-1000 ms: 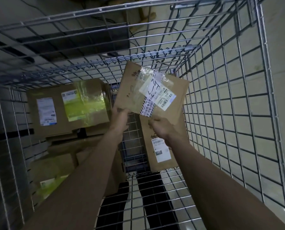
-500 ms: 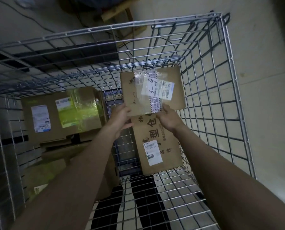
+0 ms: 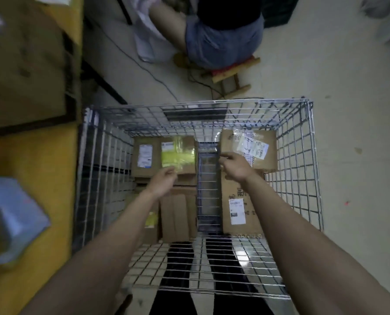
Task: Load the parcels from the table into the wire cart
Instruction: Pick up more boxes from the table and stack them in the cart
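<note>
- Nearest the camera, two bare forearms reach forward over the near rim of the wire cart [image 3: 312, 169], whose mesh floor shows dark and pale floor stripes beneath.
- Left hand [image 3: 163, 179]: fingers loosely curled, holding nothing, hovering above the left stack of parcels.
- Right hand [image 3: 236, 165]: fingers relaxed and slightly spread, gripping nothing; whether its fingertips touch the parcel just beyond cannot be told.
- Long parcel [image 3: 240, 208], lying flat along the cart's right side under the right wrist: brown card with large printed characters, blurred, and a white shipping label with a dark block; text unreadable.
- Plain cartons [image 3: 178, 217], low on the left side of the cart below the left forearm, one with a yellow patch at its edge.
- Taped parcel [image 3: 253, 148], at the far right corner of the cart, just beyond the right hand and resting on the far end of the long parcel: clear tape, white barcode label, and a slip with handwritten marks, illegible.
- Yellow-label parcel [image 3: 164, 155], at the far left of the cart, just beyond the left hand: a white label beside a glossy yellow-green pouch; print too small to read.
- Worktop [image 3: 37, 169], yellow, to the left of the cart, carrying a blue-white bag [image 3: 12, 214] and a large brown carton [image 3: 23, 64].
- Beyond the cart, a seated person [image 3: 221, 35] on a low wooden stool [image 3: 232, 73] on the pale floor.
</note>
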